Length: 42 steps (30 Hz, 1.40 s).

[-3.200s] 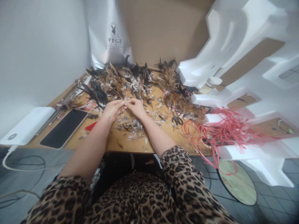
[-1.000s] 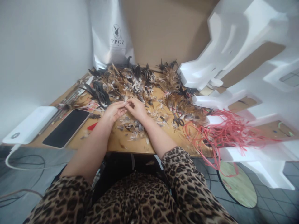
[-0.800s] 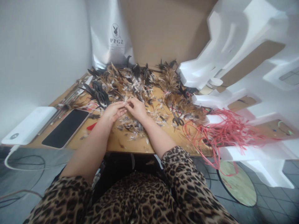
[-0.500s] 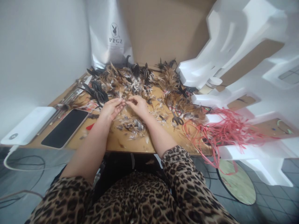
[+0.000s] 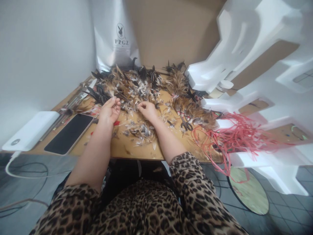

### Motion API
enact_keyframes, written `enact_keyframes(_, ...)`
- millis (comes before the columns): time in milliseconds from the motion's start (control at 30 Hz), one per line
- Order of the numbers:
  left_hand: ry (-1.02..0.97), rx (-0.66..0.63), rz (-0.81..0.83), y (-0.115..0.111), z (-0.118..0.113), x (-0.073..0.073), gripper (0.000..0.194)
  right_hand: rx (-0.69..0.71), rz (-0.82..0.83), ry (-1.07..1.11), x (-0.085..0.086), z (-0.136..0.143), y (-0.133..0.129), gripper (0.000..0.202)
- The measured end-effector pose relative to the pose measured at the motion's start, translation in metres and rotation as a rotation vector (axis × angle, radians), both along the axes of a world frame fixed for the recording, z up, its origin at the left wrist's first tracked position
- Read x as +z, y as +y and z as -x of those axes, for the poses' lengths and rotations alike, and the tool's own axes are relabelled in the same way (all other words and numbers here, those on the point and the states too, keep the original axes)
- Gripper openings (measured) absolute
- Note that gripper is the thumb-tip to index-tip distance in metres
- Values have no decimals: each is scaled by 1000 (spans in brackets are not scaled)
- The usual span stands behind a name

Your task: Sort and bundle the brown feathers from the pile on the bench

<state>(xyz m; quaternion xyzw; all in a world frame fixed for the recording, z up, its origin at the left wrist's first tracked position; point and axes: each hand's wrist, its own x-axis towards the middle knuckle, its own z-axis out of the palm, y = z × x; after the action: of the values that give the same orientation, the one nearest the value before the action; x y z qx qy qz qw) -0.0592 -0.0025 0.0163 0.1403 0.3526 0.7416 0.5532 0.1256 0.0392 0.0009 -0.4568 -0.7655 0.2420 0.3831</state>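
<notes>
My left hand (image 5: 110,110) is raised over the left-middle of the wooden table, palm turned inward, fingers curled and thumb drawn in. Whatever sits between those fingertips is too small to make out. Across a gap, my right hand (image 5: 148,111) pinches thumb and forefinger together beside the feather heap; anything in the pinch blends with the plumes behind. Brown and white feathers (image 5: 124,83) lie heaped just beyond both hands, with dark feathers (image 5: 99,94) right behind the left one. Loose small feathers (image 5: 139,130) are scattered nearer me, between my forearms.
Black scissors (image 5: 186,124) lie right of my right hand, beside brown feather bunches (image 5: 193,112). Tangled pink ribbon (image 5: 234,137) spills over white foam (image 5: 259,160). At left are a phone (image 5: 69,133), a white power bank (image 5: 30,130) and thin sticks (image 5: 70,101). A silver bag (image 5: 114,36) stands behind.
My hands were together at the fingertips and have separated. The left has moved left and slightly up, the right a little to the right. A red piece now shows beside the left wrist.
</notes>
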Motion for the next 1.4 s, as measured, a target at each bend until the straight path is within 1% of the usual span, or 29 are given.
enact_keyframes(133,-11,6,-7,1,1,-1,6,67,-62,-163,9,9,-9,16)
enact_keyframes(300,-6,-8,-6,1,1,0,5,192,-205,-473,20,30,-16,23)
enact_keyframes(400,7,-23,-8,0,-1,0,4,238,-267,-643,22,45,-19,27)
enact_keyframes(467,16,-41,-15,-1,-2,1,4,238,-258,-677,20,52,-18,27)
enact_keyframes(533,18,-59,-22,-2,-2,1,4,204,-220,-593,19,54,-13,23)
enact_keyframes(567,17,-66,-23,-2,-3,1,4,179,-189,-500,18,52,-10,20)
enact_keyframes(633,15,-76,-26,-3,-3,0,3,123,-82,-215,18,47,-1,14)
enact_keyframes(667,18,-81,-25,-2,-4,0,3,101,7,-39,18,42,3,11)
enact_keyframes(767,52,-109,1,-2,-6,-1,2,28,381,475,20,27,11,12)
enact_keyframes(833,89,-156,28,-3,-8,-1,4,34,576,714,21,18,12,16)
enact_keyframes(900,129,-211,50,-4,-11,-1,5,79,665,852,21,13,12,20)
enact_keyframes(1000,179,-301,51,-7,-16,-2,6,109,666,912,21,12,9,22)
enact_keyframes(1133,212,-404,32,-8,-21,-5,8,115,608,880,17,19,4,21)
enact_keyframes(1300,212,-449,-8,-6,-23,-9,7,153,550,812,15,27,-3,23)
enact_keyframes(1400,181,-444,-22,-6,-23,-9,7,185,579,820,15,28,-4,28)
